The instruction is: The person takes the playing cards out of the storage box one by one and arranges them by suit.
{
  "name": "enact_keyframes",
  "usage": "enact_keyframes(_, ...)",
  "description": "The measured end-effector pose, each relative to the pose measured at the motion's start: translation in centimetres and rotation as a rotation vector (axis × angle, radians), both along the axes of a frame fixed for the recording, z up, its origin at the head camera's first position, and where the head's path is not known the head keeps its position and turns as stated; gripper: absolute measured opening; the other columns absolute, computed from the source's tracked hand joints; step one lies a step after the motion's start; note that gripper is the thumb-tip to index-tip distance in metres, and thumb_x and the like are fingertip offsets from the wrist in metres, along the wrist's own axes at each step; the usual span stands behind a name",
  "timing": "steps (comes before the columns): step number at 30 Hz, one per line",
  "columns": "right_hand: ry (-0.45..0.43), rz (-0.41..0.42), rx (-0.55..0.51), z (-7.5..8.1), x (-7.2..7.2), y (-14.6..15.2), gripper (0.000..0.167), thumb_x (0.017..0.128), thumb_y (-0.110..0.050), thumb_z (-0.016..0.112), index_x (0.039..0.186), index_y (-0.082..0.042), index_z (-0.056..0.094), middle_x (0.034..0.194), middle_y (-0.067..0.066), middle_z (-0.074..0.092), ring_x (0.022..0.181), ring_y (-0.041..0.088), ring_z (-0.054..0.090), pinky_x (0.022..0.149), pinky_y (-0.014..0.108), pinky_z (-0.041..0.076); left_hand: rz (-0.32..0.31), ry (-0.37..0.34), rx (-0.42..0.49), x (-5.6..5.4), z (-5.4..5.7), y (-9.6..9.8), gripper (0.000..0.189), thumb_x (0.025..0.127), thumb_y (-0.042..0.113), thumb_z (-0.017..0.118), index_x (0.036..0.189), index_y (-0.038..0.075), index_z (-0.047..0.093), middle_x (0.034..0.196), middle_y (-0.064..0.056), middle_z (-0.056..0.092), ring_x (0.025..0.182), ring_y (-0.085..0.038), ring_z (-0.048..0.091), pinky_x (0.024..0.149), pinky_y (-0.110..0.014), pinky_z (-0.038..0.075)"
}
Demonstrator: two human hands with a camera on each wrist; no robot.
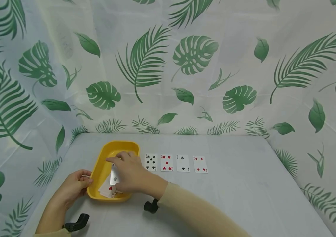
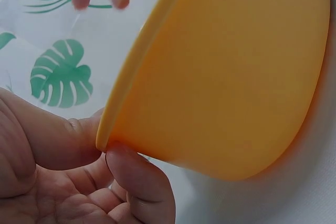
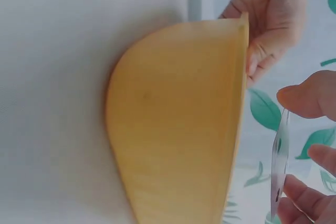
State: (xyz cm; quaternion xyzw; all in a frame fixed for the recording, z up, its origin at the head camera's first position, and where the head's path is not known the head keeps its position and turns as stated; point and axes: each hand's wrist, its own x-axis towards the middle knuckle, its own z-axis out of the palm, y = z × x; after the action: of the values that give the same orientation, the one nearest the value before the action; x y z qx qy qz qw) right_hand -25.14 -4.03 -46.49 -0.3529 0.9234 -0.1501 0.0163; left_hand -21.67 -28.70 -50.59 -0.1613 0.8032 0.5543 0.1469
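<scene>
A yellow plastic tray [image 1: 97, 172] stands at the left of the table. At its left rim my left hand [image 1: 73, 185] pinches the edge between thumb and fingers, seen close up in the left wrist view. Over the tray my right hand [image 1: 132, 173] holds a playing card [image 1: 115, 176], a spade, by its edges. In the right wrist view that card [image 3: 280, 163] is nearly edge-on, between thumb and fingertips. Loose cards [image 1: 105, 189], one showing a heart, lie in the tray's near end, partly hidden under the held card and hand.
Right of the tray, face-up cards lie in a row: seven of spades [image 1: 151, 162], five of hearts [image 1: 167, 163], two of clubs [image 1: 183, 163] and four of diamonds [image 1: 200, 164]. Black wrist mounts [image 1: 77, 223] show beneath both wrists. A leaf-patterned curtain [image 1: 156, 75] rises behind the table.
</scene>
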Motion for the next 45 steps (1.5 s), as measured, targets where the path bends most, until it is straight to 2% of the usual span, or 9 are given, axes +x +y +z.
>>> enact_keyframes(4, -0.069, -0.004, -0.061, 0.5, 0.4, 2.5, 0.092, 0.081, -0.031, 0.09, 0.161, -0.037, 0.044, 0.157, -0.003, 0.047, 0.144, 0.022, 0.04, 0.12, 0.047, 0.041, 0.001, -0.001, -0.006, -0.1, 0.0, 0.1, 0.04, 0.107, 0.01, 0.062, 0.14, -0.006, 0.046, 0.099, -0.009, 0.062, 0.083, -0.02, 0.06, 0.071, -0.028, 0.056)
enact_keyframes(10, -0.111, -0.033, -0.105, 0.2, 1.0, 6.0, 0.09, 0.082, -0.031, 0.091, 0.16, -0.035, 0.047, 0.156, -0.004, 0.047, 0.141, 0.02, 0.041, 0.121, 0.046, 0.041, 0.004, -0.001, -0.006, -0.2, -0.2, 0.1, 0.041, 0.107, 0.011, 0.063, 0.14, -0.006, 0.047, 0.1, -0.01, 0.061, 0.084, -0.021, 0.06, 0.071, -0.027, 0.057)
enact_keyframes(15, -0.123, -0.053, -0.11, -0.7, 1.3, 8.2, 0.091, 0.081, -0.026, 0.091, 0.16, -0.035, 0.047, 0.155, -0.003, 0.049, 0.14, 0.02, 0.041, 0.121, 0.047, 0.04, 0.003, 0.003, 0.01, 0.0, -0.4, -0.2, 0.04, 0.108, 0.011, 0.062, 0.14, -0.006, 0.046, 0.1, -0.009, 0.062, 0.084, -0.02, 0.061, 0.071, -0.027, 0.057)
enact_keyframes(21, -0.138, -0.053, -0.113, -2.4, 1.6, 10.1, 0.093, 0.08, -0.024, 0.09, 0.161, -0.031, 0.045, 0.15, -0.002, 0.052, 0.135, 0.021, 0.044, 0.115, 0.046, 0.042, -0.002, 0.006, 0.021, 0.1, -0.2, -0.2, 0.04, 0.108, 0.011, 0.061, 0.14, -0.007, 0.045, 0.1, -0.009, 0.062, 0.084, -0.02, 0.06, 0.07, -0.029, 0.055)
enact_keyframes(26, -0.16, -0.069, -0.088, -3.8, 1.7, 10.4, 0.096, 0.079, -0.025, 0.093, 0.161, -0.028, 0.044, 0.151, -0.001, 0.054, 0.136, 0.023, 0.047, 0.115, 0.05, 0.043, 0.01, 0.001, 0.017, 0.1, -0.1, -0.1, 0.04, 0.108, 0.012, 0.062, 0.14, -0.006, 0.046, 0.1, -0.009, 0.062, 0.084, -0.02, 0.06, 0.07, -0.028, 0.056)
enact_keyframes(35, -0.205, -0.105, -0.037, -6.3, 1.2, 10.0, 0.081, 0.078, -0.028, 0.094, 0.148, -0.026, 0.055, 0.149, -0.005, 0.059, 0.139, 0.023, 0.052, 0.111, 0.054, 0.045, 0.009, 0.011, 0.014, 0.2, -0.3, -0.1, 0.039, 0.108, 0.011, 0.062, 0.139, -0.007, 0.046, 0.099, -0.008, 0.062, 0.083, -0.02, 0.06, 0.069, -0.028, 0.055)
enact_keyframes(40, -0.21, -0.128, 0.002, -6.8, 1.0, 9.8, 0.08, 0.08, -0.031, 0.095, 0.149, -0.027, 0.055, 0.149, -0.005, 0.059, 0.14, 0.024, 0.053, 0.111, 0.056, 0.045, 0.013, 0.008, 0.012, 0.1, -0.3, -0.1, 0.04, 0.108, 0.012, 0.062, 0.14, -0.006, 0.047, 0.1, -0.009, 0.062, 0.083, -0.02, 0.06, 0.069, -0.028, 0.056)
enact_keyframes(45, -0.198, -0.133, 0.021, -6.9, 0.8, 9.4, 0.081, 0.08, -0.034, 0.095, 0.15, -0.029, 0.055, 0.152, -0.007, 0.059, 0.136, 0.02, 0.054, 0.108, 0.051, 0.045, 0.012, 0.006, 0.011, 0.1, -0.4, -0.2, 0.04, 0.108, 0.012, 0.062, 0.14, -0.006, 0.046, 0.1, -0.009, 0.062, 0.084, -0.02, 0.059, 0.069, -0.029, 0.055)
